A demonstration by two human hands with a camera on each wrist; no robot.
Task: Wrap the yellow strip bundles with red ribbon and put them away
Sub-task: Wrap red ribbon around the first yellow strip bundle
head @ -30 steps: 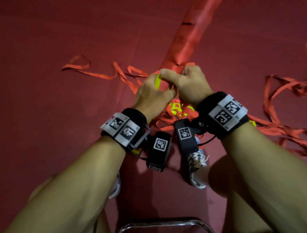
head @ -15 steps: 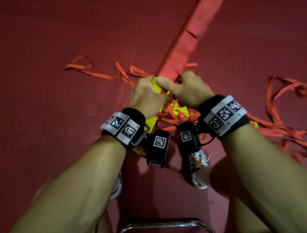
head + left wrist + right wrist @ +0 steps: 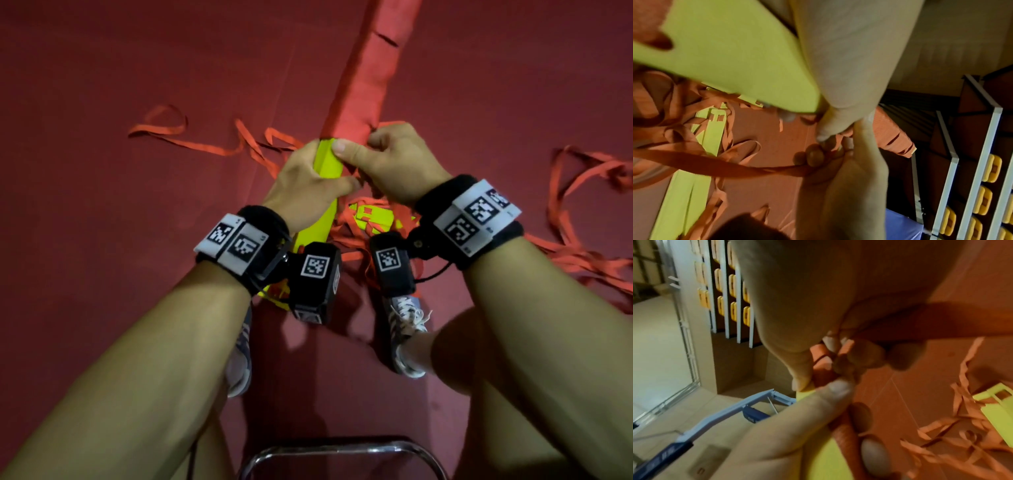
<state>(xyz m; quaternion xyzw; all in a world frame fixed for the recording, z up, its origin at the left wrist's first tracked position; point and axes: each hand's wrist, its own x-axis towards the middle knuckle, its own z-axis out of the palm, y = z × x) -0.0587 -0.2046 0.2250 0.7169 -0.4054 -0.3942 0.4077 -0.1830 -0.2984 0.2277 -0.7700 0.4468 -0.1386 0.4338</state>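
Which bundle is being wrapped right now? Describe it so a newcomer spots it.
On the red floor covering, find the tangle of loose red ribbon. Over it, the left hand and right hand hold one long bundle slanting away toward the frame's top. Unlike the bare yellow strips lying flat nearby, it is ribbon-wrapped red beyond the hands and yellow below them.

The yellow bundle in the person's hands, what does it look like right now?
The long flat yellow strip bundle slants away from the person. Its far stretch is wound in red ribbon; the near stretch is bare, bright yellow. The left hand grips the bare part; the right hand pinches ribbon at the wrap's edge.
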